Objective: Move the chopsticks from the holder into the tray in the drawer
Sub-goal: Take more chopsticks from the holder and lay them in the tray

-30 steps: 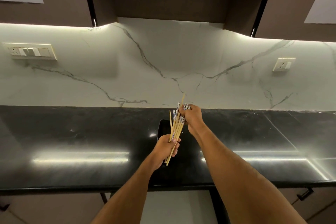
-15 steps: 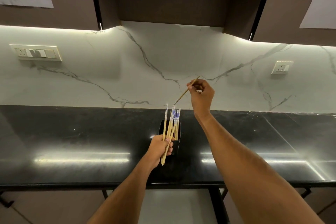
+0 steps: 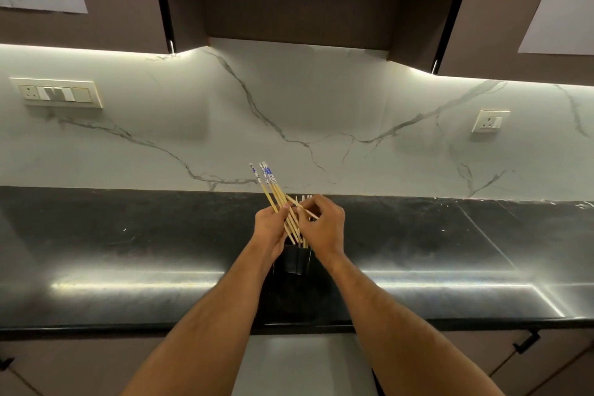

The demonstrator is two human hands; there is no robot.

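**Both hands on chopsticks above the holder**

Your left hand (image 3: 269,228) has its grip curled round a bundle of chopsticks (image 3: 279,202). The bundle tilts toward 11 o'clock, with the blue-and-white patterned ends up top against the marble backsplash (image 3: 321,106). The plain wooden tips point down toward 5 o'clock, at the holder.

Your right hand (image 3: 323,227) sits just beside the left one, at its 3 o'clock. Its grip pinches a single chopstick (image 3: 302,207) between thumb and fingertips. That stick lies across the bundle, running from about 10 o'clock to 4 o'clock and touching it.

The black holder (image 3: 295,262) stands on the dark bench (image 3: 128,235), directly under both hands at 6 o'clock. A few more stick ends show behind your right hand's fingers; can't tell whether they are in the holder or in a hand.

Neither the drawer nor the tray is in view. A switch panel (image 3: 58,94) is at 9 o'clock on the wall and a socket (image 3: 490,120) at 2 o'clock.
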